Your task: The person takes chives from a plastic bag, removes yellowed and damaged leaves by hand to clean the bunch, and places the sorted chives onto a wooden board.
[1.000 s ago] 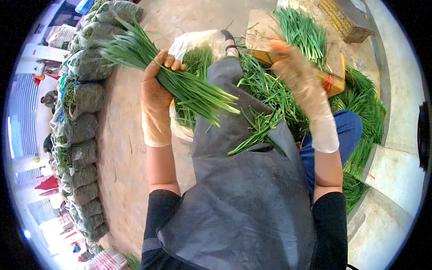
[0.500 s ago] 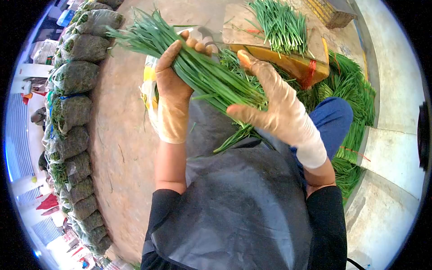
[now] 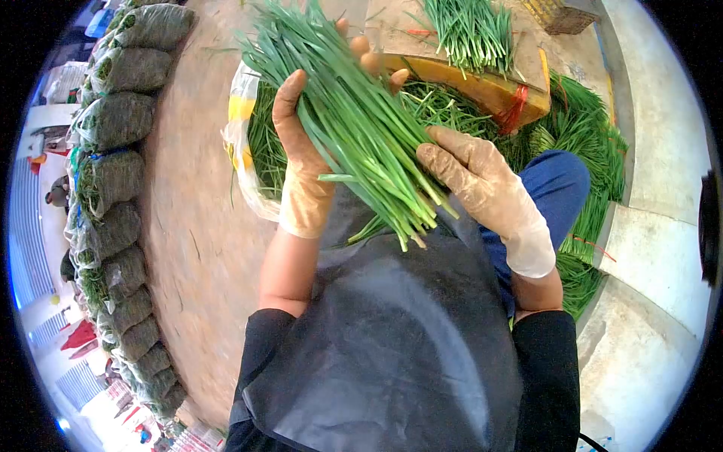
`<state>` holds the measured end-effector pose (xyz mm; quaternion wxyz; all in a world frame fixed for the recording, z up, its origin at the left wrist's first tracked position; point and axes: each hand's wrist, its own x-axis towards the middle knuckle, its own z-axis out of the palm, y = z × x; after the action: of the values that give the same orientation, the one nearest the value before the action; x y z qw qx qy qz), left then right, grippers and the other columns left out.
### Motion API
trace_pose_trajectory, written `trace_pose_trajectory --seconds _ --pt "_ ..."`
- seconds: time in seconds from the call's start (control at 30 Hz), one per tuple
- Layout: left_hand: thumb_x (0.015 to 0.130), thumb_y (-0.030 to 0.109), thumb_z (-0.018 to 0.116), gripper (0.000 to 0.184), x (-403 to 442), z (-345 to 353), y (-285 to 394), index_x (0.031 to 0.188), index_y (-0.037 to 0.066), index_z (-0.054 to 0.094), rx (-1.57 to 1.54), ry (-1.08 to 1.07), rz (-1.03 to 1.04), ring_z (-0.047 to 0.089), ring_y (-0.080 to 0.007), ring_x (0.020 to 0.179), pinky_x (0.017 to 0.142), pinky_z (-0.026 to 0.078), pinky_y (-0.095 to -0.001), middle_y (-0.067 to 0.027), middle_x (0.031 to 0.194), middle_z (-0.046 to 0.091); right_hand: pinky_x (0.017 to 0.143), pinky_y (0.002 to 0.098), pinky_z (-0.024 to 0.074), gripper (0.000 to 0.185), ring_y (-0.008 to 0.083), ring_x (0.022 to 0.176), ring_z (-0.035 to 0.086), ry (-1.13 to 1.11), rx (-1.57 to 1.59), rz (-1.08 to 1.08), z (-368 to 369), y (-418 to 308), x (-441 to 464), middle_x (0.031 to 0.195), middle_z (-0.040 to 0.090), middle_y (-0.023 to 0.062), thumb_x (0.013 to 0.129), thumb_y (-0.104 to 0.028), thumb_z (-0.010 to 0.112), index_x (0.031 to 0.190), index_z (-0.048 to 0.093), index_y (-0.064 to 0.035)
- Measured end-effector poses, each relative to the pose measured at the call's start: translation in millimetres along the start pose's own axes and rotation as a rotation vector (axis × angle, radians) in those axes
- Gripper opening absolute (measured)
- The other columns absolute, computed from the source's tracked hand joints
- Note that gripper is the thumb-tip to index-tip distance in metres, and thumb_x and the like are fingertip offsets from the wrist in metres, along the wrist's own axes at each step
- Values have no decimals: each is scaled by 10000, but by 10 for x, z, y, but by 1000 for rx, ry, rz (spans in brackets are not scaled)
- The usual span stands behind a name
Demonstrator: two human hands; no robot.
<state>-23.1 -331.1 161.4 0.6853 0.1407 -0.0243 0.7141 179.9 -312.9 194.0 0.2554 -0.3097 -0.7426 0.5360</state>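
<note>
A loose bunch of garlic chives lies slantwise across my left hand, leaves toward the top and pale cut stems toward my lap. The thumb of this gloved hand is on the near side, with the other fingertips showing past the far side. My right hand, in a thin stained glove, is at the bunch's right edge near the stem ends. Its thumb and fingers are drawn together against the stems; what exactly they pinch is partly hidden. Below the bunch is a dark apron over my lap.
A white and yellow bag of loose greens stands beyond my left hand. A cut chive pile rests on a board over a yellow crate. Bundled chives line the right wall. Stuffed sacks form a row at left.
The bunch has turned steeper and its stems have come down toward my lap. My right hand, spread apart from it before, has closed in against the stems. The bag is more visible.
</note>
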Motion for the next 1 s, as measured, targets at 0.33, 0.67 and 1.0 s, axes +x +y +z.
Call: trace_pose_trajectory --seconds 0.33,0.67,1.0 --pt "797 244 529 522 14 -45 38 1267 36 431 86 84 -1 542 -279 1034 1050 334 -546 -131 1107 533 785 369 466 443 266 882 569 89 -740 -489 41 -258 -45 962 571 80 672 -118 729 1107 650 -135" --pt "743 115 539 468 -38 -130 161 1199 22 491 111 236 158 555 -277 932 1025 344 -535 -110 989 538 775 397 421 218 279 913 510 241 -741 -388 171 -25 -1 909 543 68 673 -224 759 822 643 -114" --pt "744 86 533 470 -69 -229 217 1206 12 487 275 293 309 546 -261 870 982 378 -495 -94 900 531 852 374 409 199 262 935 523 362 -339 -310 380 311 146 960 573 72 664 -71 743 840 653 -96"
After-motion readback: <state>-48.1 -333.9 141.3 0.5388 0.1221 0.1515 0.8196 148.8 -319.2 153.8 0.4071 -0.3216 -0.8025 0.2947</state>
